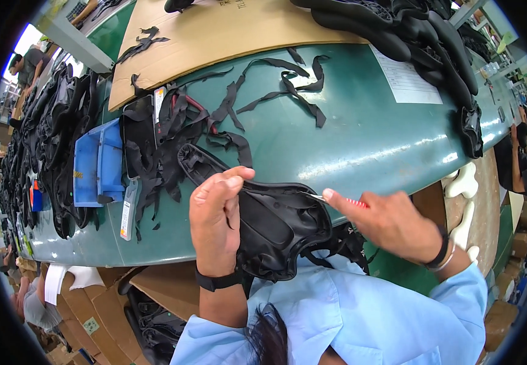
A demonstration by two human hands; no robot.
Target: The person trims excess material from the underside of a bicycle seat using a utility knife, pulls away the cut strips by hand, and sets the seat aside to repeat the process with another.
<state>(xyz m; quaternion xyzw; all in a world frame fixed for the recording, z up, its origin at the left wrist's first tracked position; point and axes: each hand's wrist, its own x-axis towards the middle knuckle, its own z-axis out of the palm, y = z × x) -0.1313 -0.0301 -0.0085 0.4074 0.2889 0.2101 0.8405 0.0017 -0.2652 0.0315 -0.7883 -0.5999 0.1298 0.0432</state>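
A black moulded, saddle-shaped cover (pixel 272 222) lies with its hollow side up, over the near edge of the green table (pixel 367 137). My left hand (pixel 218 216) is closed on its upper rim, thumb and fingers pinching the edge. In my right hand (pixel 397 228) is a thin metal-tipped tool with a red-and-white striped handle (pixel 356 203). Its tip meets the cover's rim at the upper right; whether it is a blade or a pick I cannot make out. Black fabric strips (pixel 169 143) lie heaped just beyond my left hand.
A blue plastic bin (pixel 87 173) stands at the left, beside piled black covers (pixel 56 134). Flat cardboard (pixel 227 39) lies at the back, with stacked black saddle-like pieces (pixel 391 30) to its right. A printed sheet (pixel 406 79) lies below them. Other people work farther off.
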